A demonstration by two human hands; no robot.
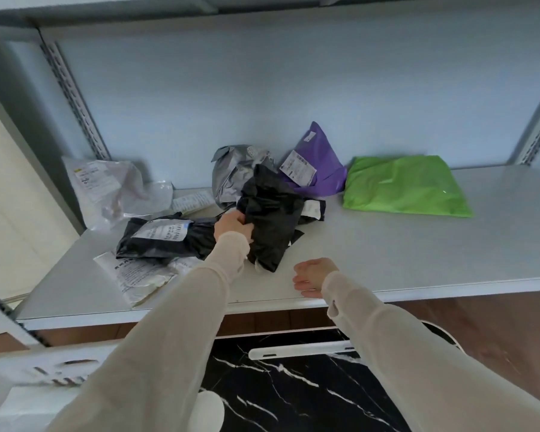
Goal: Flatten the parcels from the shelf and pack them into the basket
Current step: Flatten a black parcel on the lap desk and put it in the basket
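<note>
Seven parcels at least on the grey metal shelf (387, 260), and the left hand (233, 226) clamps its fingers round a crumpled black parcel (272, 219) at mid-shelf. The right hand (312, 277) sits at the front edge, loosely curled, holding nothing. One purple parcel (318, 163) and one green parcel (402, 185) lie back right; a second black parcel (166, 238), one grey (231, 173), one clear (106, 185) and one white (134, 275) lie left. Their white labels are too small to read. Black veined marble lies below.
</note>
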